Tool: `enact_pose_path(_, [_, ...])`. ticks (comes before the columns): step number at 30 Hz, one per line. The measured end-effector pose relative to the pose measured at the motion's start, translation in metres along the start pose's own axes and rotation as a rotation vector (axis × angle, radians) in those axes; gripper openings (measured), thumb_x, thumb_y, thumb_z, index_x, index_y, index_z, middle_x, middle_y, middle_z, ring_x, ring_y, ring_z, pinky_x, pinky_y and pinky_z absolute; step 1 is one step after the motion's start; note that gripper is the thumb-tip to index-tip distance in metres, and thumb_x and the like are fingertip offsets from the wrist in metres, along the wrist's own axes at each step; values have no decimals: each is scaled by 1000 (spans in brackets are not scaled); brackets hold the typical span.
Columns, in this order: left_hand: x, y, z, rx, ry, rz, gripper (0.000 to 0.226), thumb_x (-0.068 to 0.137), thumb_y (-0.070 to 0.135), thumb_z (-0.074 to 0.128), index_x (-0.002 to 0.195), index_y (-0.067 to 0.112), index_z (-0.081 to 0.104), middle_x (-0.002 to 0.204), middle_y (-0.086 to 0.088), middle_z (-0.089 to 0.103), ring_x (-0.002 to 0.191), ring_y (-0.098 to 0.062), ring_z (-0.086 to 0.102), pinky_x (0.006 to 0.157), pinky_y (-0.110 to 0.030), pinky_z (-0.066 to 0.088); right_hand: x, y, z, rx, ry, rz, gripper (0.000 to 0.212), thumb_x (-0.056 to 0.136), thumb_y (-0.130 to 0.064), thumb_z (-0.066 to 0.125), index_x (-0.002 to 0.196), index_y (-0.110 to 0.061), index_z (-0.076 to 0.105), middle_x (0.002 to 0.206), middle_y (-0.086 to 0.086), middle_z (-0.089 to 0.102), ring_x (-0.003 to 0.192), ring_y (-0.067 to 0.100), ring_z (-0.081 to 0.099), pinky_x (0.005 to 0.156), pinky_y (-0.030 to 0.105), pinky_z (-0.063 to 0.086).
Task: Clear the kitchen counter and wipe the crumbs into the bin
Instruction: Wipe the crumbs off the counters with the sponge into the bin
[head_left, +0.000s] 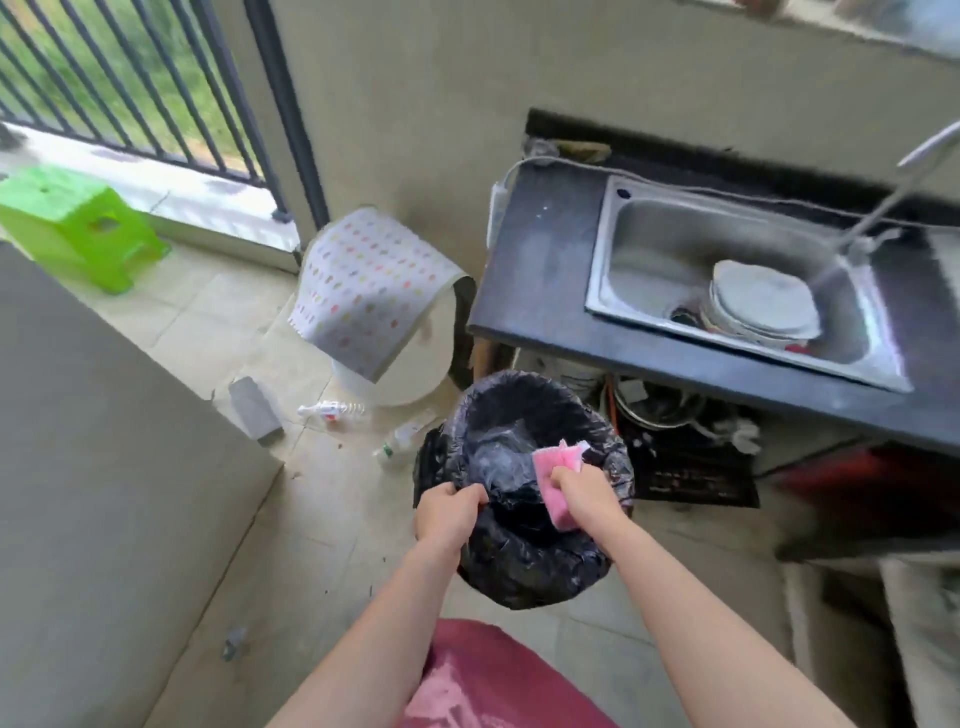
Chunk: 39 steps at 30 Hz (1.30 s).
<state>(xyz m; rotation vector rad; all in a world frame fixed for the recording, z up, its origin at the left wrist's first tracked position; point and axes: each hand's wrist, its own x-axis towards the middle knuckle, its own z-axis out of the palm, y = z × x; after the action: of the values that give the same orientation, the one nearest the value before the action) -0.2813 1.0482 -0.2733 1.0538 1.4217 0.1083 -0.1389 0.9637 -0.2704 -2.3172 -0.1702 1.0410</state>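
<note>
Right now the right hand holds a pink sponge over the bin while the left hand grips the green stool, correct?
No. The head view shows the left hand gripping the black bin bag at its rim, not the green stool. The right hand does hold the pink sponge over it.

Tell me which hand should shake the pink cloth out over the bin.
Right. The right hand already grips the pink cloth above the opening of the bin, while the left hand is occupied gripping the bin's rim.
</note>
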Motion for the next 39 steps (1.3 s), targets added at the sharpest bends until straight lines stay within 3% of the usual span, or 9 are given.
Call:
enact_pose_path(3, [-26,2,67,58,-91,52,21,68,18,67,61,13,47,62,-6,51,55,-22,46,56,-29,36,-1,51,-65,75,73,26,46,87,-28,52,120,5,56,119,19,60,104,30,56,80,30,37])
enact_pose_path(11, [-107,-10,267,183,-355,114,12,68,10,67,63,10,56,54,-1,46,48,-17,40,41,-19,31,-19,199,-262,300,324,135,52,90,-35,53,127,2,48,117,15,56,93,24,49,78,28,34])
enact_pose_path(16, [-150,2,370,200,-502,81,14,68,6,67,59,10,58,59,-5,50,52,-20,47,52,-27,42,-26,261,-355,432,473,195,53,91,-34,53,129,3,46,120,16,56,93,23,47,80,29,34])
enact_pose_path(20, [-162,13,444,261,-597,91,16,65,6,67,60,10,52,65,-8,44,55,-19,39,46,-23,26,-20,294,-411,520,561,230,54,91,-36,52,129,2,45,114,14,54,93,23,48,78,29,34])
enact_pose_path(24, [-166,21,510,336,-664,79,16,66,6,66,63,9,51,68,-11,46,61,-21,42,46,-24,26,-1,323,-459,588,601,273,51,91,-36,50,127,0,46,106,10,52,90,24,52,70,29,37])
enact_pose_path(26, [-165,25,541,375,-671,74,17,67,6,67,65,9,50,69,-11,47,65,-23,43,51,-27,29,12,335,-482,615,631,309,53,92,-38,49,129,0,45,107,11,52,90,25,52,63,29,36])
enact_pose_path(32, [-164,40,611,541,-605,110,20,69,8,68,59,10,51,52,-4,43,49,-18,38,52,-26,37,39,371,-545,587,664,381,47,95,-30,41,126,3,50,117,21,60,102,32,59,83,36,44])
enact_pose_path(36, [-159,40,638,583,-567,126,14,68,6,67,59,9,56,59,-5,49,51,-18,45,46,-22,41,51,399,-586,535,673,418,41,93,-25,39,115,6,56,96,20,63,85,31,62,71,33,44])
enact_pose_path(39, [-156,35,656,590,-546,126,12,64,3,65,61,8,54,63,-8,45,57,-21,40,51,-24,36,62,425,-617,490,740,418,39,96,-28,41,110,4,58,101,20,64,87,30,61,71,31,42])
